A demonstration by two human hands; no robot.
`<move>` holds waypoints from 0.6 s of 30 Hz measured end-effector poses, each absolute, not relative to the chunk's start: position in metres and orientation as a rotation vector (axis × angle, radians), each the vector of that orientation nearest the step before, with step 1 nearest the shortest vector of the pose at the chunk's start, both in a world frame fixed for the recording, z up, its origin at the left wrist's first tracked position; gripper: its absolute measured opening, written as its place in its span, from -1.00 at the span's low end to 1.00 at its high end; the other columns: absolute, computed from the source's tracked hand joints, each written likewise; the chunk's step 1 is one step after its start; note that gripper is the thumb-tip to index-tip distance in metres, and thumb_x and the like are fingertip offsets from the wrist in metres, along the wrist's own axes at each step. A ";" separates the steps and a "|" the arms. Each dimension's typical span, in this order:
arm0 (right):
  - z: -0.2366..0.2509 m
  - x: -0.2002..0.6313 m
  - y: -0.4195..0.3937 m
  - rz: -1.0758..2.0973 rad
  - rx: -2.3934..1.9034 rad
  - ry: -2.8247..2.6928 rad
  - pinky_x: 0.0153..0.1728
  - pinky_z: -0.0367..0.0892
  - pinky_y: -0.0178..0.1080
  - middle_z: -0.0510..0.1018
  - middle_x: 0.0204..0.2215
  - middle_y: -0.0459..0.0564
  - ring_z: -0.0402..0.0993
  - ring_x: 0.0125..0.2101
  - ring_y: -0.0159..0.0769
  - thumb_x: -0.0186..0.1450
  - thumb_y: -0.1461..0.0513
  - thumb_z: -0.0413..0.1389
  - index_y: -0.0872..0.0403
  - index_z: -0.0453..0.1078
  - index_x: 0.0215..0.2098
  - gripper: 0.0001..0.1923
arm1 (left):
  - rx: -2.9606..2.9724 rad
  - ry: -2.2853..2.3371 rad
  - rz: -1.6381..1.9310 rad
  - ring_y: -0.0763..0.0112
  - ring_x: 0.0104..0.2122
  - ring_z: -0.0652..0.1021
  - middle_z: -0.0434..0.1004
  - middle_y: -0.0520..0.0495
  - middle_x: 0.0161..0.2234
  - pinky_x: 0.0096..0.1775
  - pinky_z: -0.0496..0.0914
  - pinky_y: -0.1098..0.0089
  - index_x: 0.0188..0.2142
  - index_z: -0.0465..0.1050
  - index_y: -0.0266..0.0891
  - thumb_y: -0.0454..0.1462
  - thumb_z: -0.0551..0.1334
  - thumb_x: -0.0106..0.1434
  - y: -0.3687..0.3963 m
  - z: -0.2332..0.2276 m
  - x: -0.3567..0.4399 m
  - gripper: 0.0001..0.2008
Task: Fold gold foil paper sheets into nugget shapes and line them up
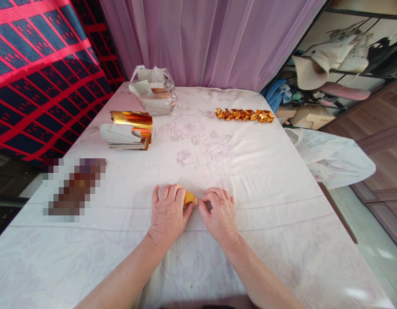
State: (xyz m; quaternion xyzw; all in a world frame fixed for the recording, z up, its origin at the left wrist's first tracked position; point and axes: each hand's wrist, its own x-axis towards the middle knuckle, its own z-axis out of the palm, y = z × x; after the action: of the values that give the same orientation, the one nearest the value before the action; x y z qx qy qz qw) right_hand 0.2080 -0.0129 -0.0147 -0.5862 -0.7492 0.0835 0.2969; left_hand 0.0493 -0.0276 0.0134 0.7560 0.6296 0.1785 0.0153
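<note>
My left hand (pixel 169 212) and my right hand (pixel 218 212) rest side by side on the white floral tablecloth (pixel 250 180) near its front middle. Between their fingertips they pinch a small gold foil paper (pixel 190 198), partly folded; its white back shows just behind the fingers. Most of the paper is hidden under my fingers. A row of several finished gold folded pieces (pixel 244 114) lies far right of centre. A stack of gold-and-white foil sheets (pixel 129 131), its top sheet curled up, lies at the far left.
A clear plastic bag with more sheets (pixel 153 90) sits at the table's far edge before a lilac curtain. A blurred-out patch (pixel 73 189) lies at left. A white plastic bag (pixel 333 156) hangs off the right edge; shelves with hats stand beyond.
</note>
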 end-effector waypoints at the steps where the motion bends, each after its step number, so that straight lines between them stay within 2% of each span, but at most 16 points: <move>1: -0.014 0.208 -0.013 0.228 -1.559 -1.994 -0.25 0.18 -0.13 0.55 -0.24 -0.01 0.40 -0.24 -0.16 0.26 0.27 0.11 0.02 0.37 -0.44 -0.90 | 2.348 1.960 0.555 0.07 -0.12 0.47 0.52 -0.16 -0.14 0.12 0.14 -0.11 -0.24 0.41 -0.19 -0.18 0.24 0.29 -0.028 0.013 0.049 -0.86; 18: -0.008 0.210 -0.014 0.334 -1.580 -2.049 -0.21 0.12 -0.17 0.53 -0.20 -0.04 0.35 -0.19 -0.19 0.29 0.29 0.11 0.00 0.44 -0.29 -0.92 | 2.346 1.993 0.548 0.08 -0.12 0.47 0.52 -0.17 -0.14 0.10 0.17 -0.07 -0.23 0.41 -0.21 -0.15 0.24 0.28 -0.026 0.009 0.049 -0.82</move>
State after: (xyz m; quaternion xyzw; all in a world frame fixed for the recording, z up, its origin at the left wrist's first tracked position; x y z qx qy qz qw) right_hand 0.2103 -0.0141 -0.0080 -0.5841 -0.7579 0.1235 0.2632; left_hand 0.0492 -0.0261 0.0093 0.7504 0.6374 0.1751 0.0075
